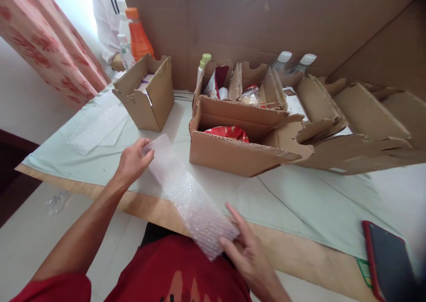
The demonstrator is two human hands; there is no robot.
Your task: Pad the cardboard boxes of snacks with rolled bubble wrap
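A long strip of clear bubble wrap stretches from the table over its near edge toward my lap. My left hand pinches the far end of the strip, fingers closed on it. My right hand holds the near end, thumb and fingers partly spread along its edge. An open cardboard box stands just right of the strip, with something red inside.
A small open cardboard box stands at the back left, with bottles behind it. More open boxes with packets and bottles fill the back right. A phone in a red case lies at the right edge. Another person's white sleeve shows at the top left.
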